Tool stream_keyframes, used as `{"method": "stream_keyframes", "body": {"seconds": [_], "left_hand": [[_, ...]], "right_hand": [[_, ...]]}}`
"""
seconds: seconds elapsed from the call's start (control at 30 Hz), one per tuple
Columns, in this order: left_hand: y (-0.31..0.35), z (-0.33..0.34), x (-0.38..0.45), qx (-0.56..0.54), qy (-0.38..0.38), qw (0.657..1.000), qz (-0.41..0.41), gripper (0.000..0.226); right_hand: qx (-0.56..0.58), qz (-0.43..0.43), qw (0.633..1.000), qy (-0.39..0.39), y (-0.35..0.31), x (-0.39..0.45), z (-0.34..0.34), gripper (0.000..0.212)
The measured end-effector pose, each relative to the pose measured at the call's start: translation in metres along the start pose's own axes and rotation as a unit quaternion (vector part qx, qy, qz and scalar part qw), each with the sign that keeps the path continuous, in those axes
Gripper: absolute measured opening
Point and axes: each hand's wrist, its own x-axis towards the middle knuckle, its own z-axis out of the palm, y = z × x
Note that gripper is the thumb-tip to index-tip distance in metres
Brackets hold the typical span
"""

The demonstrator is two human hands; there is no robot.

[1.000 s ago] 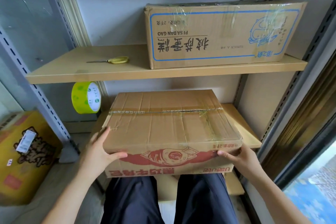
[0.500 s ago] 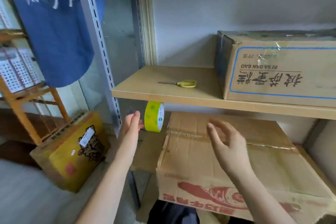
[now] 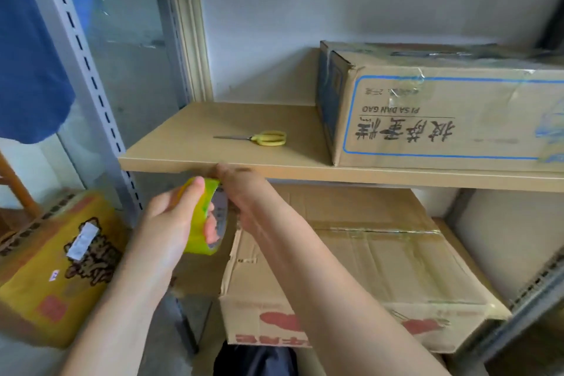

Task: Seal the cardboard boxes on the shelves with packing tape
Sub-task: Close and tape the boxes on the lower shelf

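Note:
My left hand (image 3: 174, 220) grips a yellow-green roll of packing tape (image 3: 203, 217) just under the front edge of the upper shelf (image 3: 171, 159). My right hand (image 3: 244, 192) reaches across to the roll's far side, fingers at its rim; what they pinch is blurred. A worn cardboard box with red print (image 3: 381, 265) lies on the lower shelf, a taped seam across its top. A second box with a blue border (image 3: 442, 119) stands on the upper shelf, clear tape on its top and corners.
Yellow-handled scissors (image 3: 262, 138) lie on the upper shelf left of the blue-bordered box. A yellow carton (image 3: 52, 265) sits on the floor at left beside the slotted metal upright (image 3: 88, 76). Blue cloth (image 3: 27, 49) hangs at top left.
Both hands left the red-print box. My left hand took hold of the tape roll hanging below the upper shelf, and my right hand moved left to meet it. The view swung left.

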Motion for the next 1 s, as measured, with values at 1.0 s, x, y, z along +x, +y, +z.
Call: {"method": "stream_keyframes", "body": {"seconds": [1.0], "left_hand": [[-0.118, 0.229, -0.144, 0.092, -0.466, 0.875, 0.092, 0.042]], "right_hand": [[-0.107, 0.03, 0.988, 0.11, 0.108, -0.148, -0.339, 0.012]]}}
